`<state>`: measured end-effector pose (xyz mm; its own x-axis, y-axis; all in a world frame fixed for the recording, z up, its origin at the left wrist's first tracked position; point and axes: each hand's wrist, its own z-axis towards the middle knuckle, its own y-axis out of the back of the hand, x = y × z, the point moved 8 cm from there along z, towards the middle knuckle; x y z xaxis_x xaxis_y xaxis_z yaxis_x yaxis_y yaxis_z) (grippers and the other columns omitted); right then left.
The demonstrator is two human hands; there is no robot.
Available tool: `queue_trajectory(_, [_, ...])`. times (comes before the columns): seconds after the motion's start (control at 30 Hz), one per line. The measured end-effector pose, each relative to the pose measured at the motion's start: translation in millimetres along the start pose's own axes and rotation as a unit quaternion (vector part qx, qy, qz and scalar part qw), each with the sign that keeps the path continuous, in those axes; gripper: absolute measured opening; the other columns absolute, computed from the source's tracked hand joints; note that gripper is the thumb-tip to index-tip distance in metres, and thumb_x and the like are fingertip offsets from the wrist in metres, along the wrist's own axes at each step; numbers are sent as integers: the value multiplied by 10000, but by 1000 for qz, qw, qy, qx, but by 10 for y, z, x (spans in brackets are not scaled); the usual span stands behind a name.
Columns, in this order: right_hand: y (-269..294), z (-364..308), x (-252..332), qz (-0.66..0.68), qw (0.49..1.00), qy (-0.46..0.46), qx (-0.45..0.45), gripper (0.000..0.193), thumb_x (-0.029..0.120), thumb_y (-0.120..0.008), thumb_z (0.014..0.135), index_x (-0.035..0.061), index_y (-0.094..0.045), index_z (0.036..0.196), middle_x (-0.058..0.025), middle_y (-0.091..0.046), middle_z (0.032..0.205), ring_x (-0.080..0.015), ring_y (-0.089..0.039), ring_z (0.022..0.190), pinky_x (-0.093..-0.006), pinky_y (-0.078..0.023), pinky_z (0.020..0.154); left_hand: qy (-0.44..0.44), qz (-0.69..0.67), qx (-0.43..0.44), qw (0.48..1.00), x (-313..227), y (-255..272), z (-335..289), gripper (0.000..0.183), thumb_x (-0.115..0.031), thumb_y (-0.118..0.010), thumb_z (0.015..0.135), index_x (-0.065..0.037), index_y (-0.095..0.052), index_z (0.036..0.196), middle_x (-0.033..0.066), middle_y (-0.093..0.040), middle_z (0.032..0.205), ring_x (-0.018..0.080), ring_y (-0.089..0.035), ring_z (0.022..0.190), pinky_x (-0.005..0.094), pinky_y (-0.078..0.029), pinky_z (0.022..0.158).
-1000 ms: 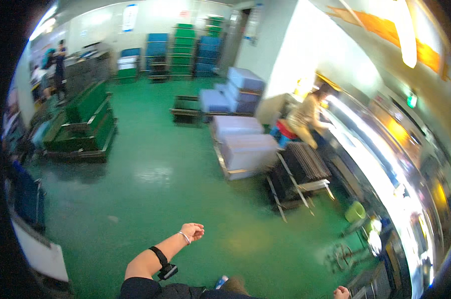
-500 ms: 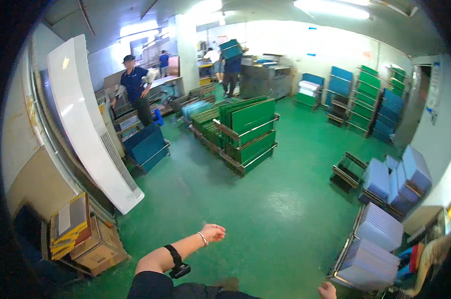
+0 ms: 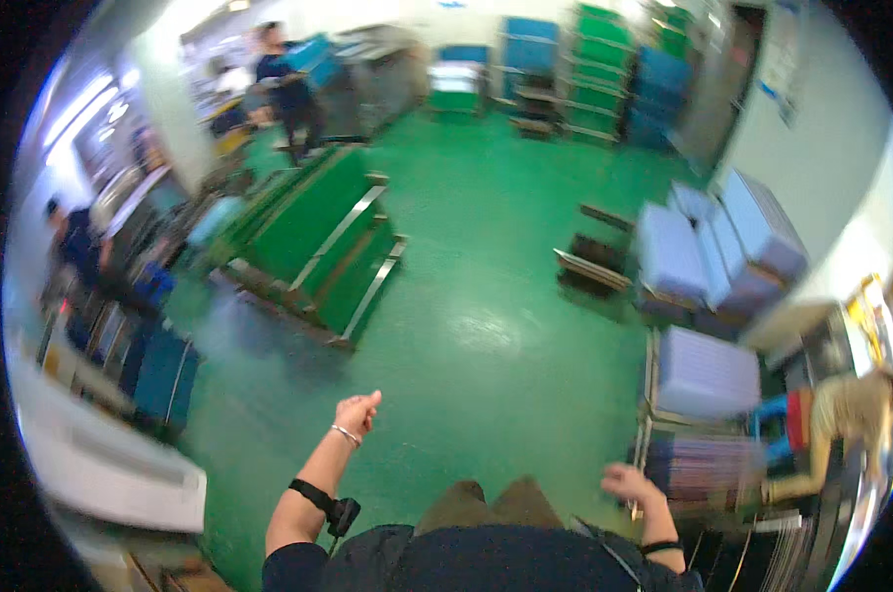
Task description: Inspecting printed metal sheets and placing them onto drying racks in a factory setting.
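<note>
My left hand [image 3: 357,412] is held out over the green floor [image 3: 471,380], fingers curled in and thumb up, with nothing in it. A bracelet circles that wrist, and a black strap with a small device [image 3: 340,515] is on the forearm. My right hand [image 3: 632,483] hangs low on the right, somewhat blurred, its fingers loosely apart and holding nothing that I can see. It is nearest to a rack of thin upright sheets [image 3: 708,466]; whether it touches the rack's frame I cannot tell.
Green boards [image 3: 313,222] stand on a rack ahead to the left. Stacks of pale blue trays [image 3: 708,370] line the right, beside a low metal cart [image 3: 596,259]. A co-worker [image 3: 288,89] carries a blue bin; another person [image 3: 79,242] is at left, and one reaches in at right.
My view has swung right and downward. My right hand has come further into view, and the left hand has turned thumb up. The co-worker with the blue bin has turned.
</note>
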<state>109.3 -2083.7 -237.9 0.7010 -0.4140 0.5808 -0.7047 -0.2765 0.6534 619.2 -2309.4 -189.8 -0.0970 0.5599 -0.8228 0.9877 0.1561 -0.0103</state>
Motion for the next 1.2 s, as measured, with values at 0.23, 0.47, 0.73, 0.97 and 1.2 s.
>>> queue_trajectory(0.23, [1072,836,-628,-26,950,-193,-243,349,185,-561,646,9,-549,946,-175,-574,848,-295,-551,817,-335,-440,708,-82,184,248,948,-1424,-2130,1482,167,-212,-594,744,-47,-564,750,29,-542,615,78,-475,486,200,-376,433])
queue_trajectory(0.47, [1718,2839,241,2,987,-160,4,447,247,-553,669,37,-503,1060,-175,-544,987,-262,-528,908,-329,-417,779,12,120,231,965,-1931,-2510,2923,153,-91,-599,724,8,-535,822,76,-555,673,135,-539,569,198,-395,429])
queue_trajectory(0.73, [3387,4962,1352,-24,991,-40,-125,365,205,-519,717,37,-505,1041,-173,-530,1008,-270,-512,935,-342,-406,803,-6,140,181,974,-3228,-2955,4250,161,-118,-577,743,4,-527,834,64,-560,679,124,-544,580,194,-422,454])
queue_trajectory(0.97, [3506,5980,1610,-80,990,-104,-43,404,232,-529,713,70,-484,1081,-156,-497,1070,-282,-471,992,-360,-375,844,-37,173,272,946,-4537,-4295,5706,166,-127,-577,743,-2,-524,839,66,-563,695,129,-545,578,206,-437,478])
queue_trajectory(1.2, [4301,6440,1700,-12,950,-236,-203,392,225,-524,710,36,-499,1053,-152,-543,1002,-259,-519,929,-346,-408,801,-20,175,306,936,-5277,-5318,7130,144,-78,-557,739,6,-515,848,90,-562,691,134,-537,548,195,-416,424])
